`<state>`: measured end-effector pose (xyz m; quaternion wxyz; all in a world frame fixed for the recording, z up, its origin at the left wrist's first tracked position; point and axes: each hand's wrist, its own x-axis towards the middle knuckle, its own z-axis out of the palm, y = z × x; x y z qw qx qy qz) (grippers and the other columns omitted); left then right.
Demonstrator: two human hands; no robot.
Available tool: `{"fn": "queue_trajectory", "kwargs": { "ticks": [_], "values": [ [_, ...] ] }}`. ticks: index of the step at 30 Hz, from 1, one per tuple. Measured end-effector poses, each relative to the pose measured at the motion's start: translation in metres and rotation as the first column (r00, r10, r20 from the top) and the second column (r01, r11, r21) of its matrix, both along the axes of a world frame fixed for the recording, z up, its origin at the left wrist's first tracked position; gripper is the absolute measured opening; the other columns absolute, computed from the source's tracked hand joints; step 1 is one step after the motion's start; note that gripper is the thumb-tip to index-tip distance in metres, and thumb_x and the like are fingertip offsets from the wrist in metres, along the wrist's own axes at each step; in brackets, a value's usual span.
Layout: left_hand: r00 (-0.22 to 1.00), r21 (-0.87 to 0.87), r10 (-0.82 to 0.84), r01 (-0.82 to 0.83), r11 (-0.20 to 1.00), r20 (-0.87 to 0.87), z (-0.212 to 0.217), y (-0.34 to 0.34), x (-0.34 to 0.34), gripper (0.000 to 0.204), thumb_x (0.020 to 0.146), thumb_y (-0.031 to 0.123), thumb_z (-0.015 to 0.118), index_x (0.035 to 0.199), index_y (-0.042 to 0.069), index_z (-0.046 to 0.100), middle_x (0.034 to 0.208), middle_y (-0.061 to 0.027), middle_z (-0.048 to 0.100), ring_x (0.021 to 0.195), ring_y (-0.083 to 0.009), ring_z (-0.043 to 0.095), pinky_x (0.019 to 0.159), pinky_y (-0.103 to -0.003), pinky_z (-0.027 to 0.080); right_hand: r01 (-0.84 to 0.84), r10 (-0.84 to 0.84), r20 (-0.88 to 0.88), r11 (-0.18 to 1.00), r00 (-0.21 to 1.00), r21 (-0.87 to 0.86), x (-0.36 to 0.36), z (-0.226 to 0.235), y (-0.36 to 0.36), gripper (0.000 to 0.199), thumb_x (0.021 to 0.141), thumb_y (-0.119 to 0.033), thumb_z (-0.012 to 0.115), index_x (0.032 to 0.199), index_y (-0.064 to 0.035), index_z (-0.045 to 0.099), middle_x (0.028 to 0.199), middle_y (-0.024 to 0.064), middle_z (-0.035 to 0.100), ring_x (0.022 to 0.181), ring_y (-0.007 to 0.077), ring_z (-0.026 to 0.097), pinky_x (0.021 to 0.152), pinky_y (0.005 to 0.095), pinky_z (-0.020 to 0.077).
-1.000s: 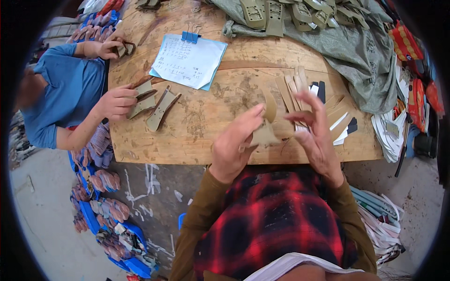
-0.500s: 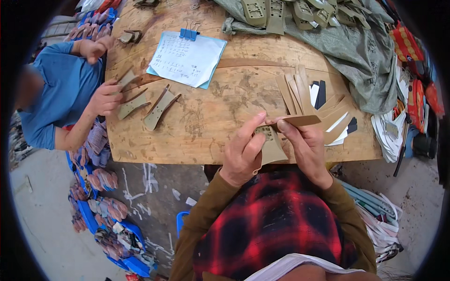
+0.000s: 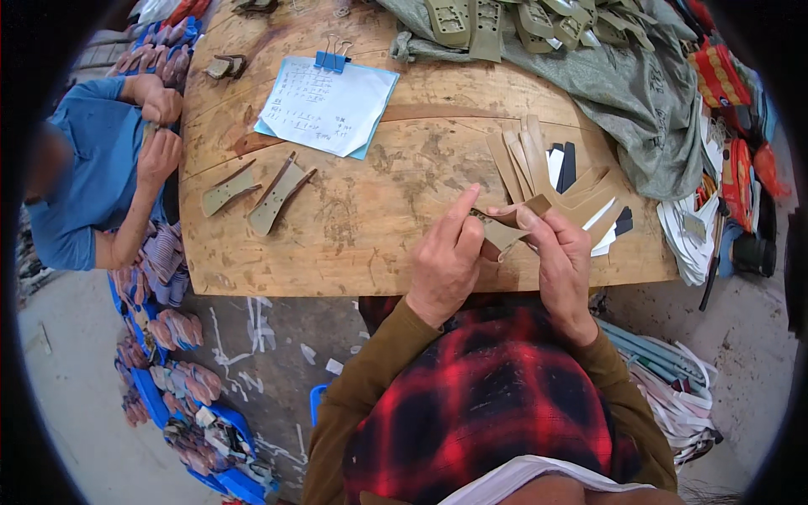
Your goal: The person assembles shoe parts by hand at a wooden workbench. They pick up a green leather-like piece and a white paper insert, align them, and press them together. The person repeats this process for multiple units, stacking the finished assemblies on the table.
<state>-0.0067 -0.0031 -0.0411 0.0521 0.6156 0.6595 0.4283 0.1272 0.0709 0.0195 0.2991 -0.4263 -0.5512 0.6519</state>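
Note:
Just above the table's near edge, my left hand (image 3: 446,268) grips a small khaki moulded piece (image 3: 503,236) dotted with holes. Its fingers cover the piece's left side. A tan strip (image 3: 537,204) runs along the far edge of this piece. My right hand (image 3: 562,263) pinches the strip between thumb and forefinger, and its free end sticks up. Beyond my right hand, several loose tan strips (image 3: 581,198) lie fanned out with white and black ones. Two similar waisted khaki pieces with brown edging, a longer one (image 3: 278,195) and a shorter one (image 3: 227,189), rest to the left.
A paper sheet (image 3: 324,105) on a blue clipboard lies on the wooden table (image 3: 353,236). Khaki parts (image 3: 486,29) are heaped on a grey-green sack (image 3: 623,109) at the far right. A co-worker's hands (image 3: 160,151) are at the left edge, above bundles in blue trays (image 3: 151,396).
My hands have turned the khaki piece and bent the tan strip closer around it. The co-worker's hands have drawn back from the table, and the piece they held there has left it.

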Motion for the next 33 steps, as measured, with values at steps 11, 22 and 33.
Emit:
{"fn": "queue_trajectory", "kwargs": {
  "ticks": [11, 22, 33],
  "values": [
    [0.998, -0.047, 0.043, -0.045, 0.998, -0.05, -0.005, -0.001, -0.005, 0.028, 0.082, 0.006, 0.069, 0.105, 0.002, 0.055, 0.119, -0.0159, 0.064, 0.091, -0.032, 0.067, 0.073, -0.038, 0.055, 0.112, -0.111, -0.186, 0.994, 0.976, -0.002, 0.016, 0.034, 0.005, 0.035, 0.103, -0.02, 0.045, 0.111, 0.0086, 0.065, 0.108, 0.0129, 0.069, 0.099, 0.0145, 0.064, 0.089, 0.0297, 0.0503],
    [0.617, -0.359, 0.002, 0.455, 0.815, 0.787, 0.044, -0.014, -0.003, 0.028, 0.098, 0.022, 0.056, 0.116, 0.001, 0.063, 0.093, -0.0113, 0.069, 0.081, -0.0186, 0.064, 0.075, -0.033, 0.051, -0.328, 0.279, -0.217, 0.914, 0.935, -0.239, 0.019, -0.022, 0.034, 0.013, 0.092, -0.012, 0.067, 0.085, -0.0007, 0.069, 0.072, -0.0036, 0.056, 0.062, 0.0023, 0.051, 0.055, 0.0188, 0.0388],
    [0.366, -0.031, -0.092, 0.318, 0.948, 0.926, 0.032, -0.002, 0.001, 0.019, 0.095, 0.011, 0.061, 0.112, 0.004, 0.065, 0.108, -0.0072, 0.064, 0.093, -0.0165, 0.061, 0.079, -0.031, 0.049, -0.01, -0.121, -0.412, 0.953, 0.903, -0.302, 0.002, -0.034, 0.041, 0.026, 0.103, -0.024, 0.05, 0.106, -0.0009, 0.063, 0.075, 0.0014, 0.059, 0.06, 0.0058, 0.052, 0.057, 0.0185, 0.0416]
  ]
}}
